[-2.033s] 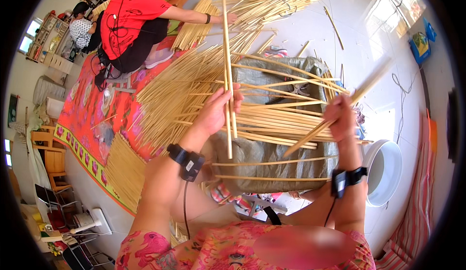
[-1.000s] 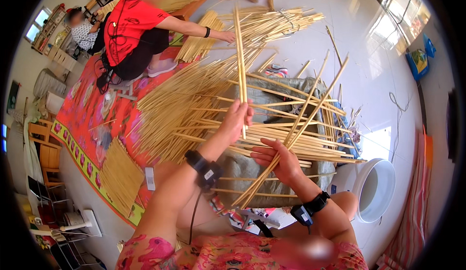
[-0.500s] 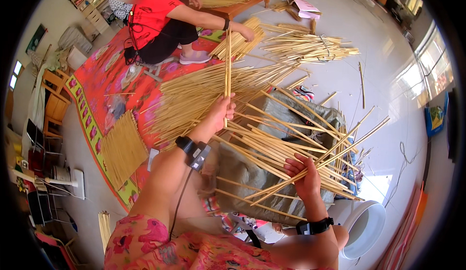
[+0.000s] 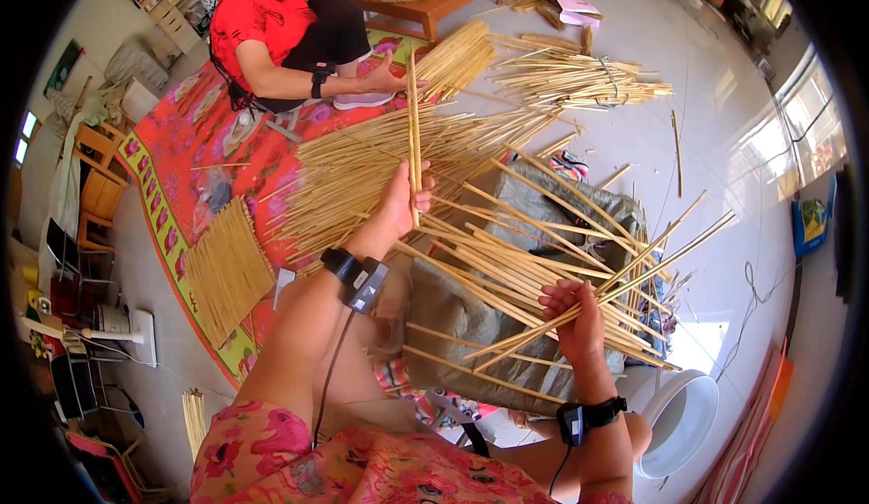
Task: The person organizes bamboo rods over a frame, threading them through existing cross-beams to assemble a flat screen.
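Note:
My left hand [image 4: 401,201] is closed around a thin bundle of straw-coloured reed sticks [image 4: 414,115], which stands nearly upright, pointing away from me. At the right, my right hand [image 4: 577,314] has its fingers curled around a few reed sticks [image 4: 665,252] that slant from lower left to upper right. Below and between the hands, many loose reed sticks [image 4: 493,267] lie across a grey-green cloth [image 4: 453,318] draped over my lap area. A dark tool [image 4: 593,249], partly hidden by sticks, rests on the cloth.
Beyond my left hand, a wide spread of reeds [image 4: 353,173] covers a red floral mat [image 4: 181,178]. A co-worker in a red top [image 4: 262,28] sits there. Tied reeds [image 4: 579,78] lie on the floor, a white bucket [image 4: 679,422] at lower right, a low wooden table [image 4: 434,6] behind.
My left hand and its reeds have shifted slightly left and up. My right hand has risen a little with its reeds. The co-worker has leaned back and drawn an arm in from the reeds.

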A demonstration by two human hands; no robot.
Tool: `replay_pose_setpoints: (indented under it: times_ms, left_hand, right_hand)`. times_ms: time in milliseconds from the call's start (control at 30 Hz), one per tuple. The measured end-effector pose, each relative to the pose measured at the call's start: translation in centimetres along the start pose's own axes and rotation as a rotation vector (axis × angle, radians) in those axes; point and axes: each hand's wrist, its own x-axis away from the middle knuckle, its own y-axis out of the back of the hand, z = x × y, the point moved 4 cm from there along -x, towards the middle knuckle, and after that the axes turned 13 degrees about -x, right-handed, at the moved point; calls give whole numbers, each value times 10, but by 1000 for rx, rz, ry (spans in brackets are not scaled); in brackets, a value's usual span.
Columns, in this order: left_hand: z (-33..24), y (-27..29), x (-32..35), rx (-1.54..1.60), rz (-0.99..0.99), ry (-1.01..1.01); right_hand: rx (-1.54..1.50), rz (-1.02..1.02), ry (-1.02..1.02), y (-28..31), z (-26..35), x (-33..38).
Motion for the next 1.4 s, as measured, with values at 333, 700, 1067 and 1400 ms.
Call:
replay_pose_setpoints:
  times_ms: [333,700,1067,1400]
  left_hand:
    - [-9,-9,5,51,-6,-129]
    - [48,-62,28,-448,266,16]
    - [84,-92,37,-712,347,-7]
    - [105,-84,39,-1107,374,-116]
  right_hand:
    - [6,-5,19,-5,6,-1]
    - [26,-8,126,5,25,-5]
    - [-40,-18,370,28,99,0]
    - [-148,-326,916,71,168,36]
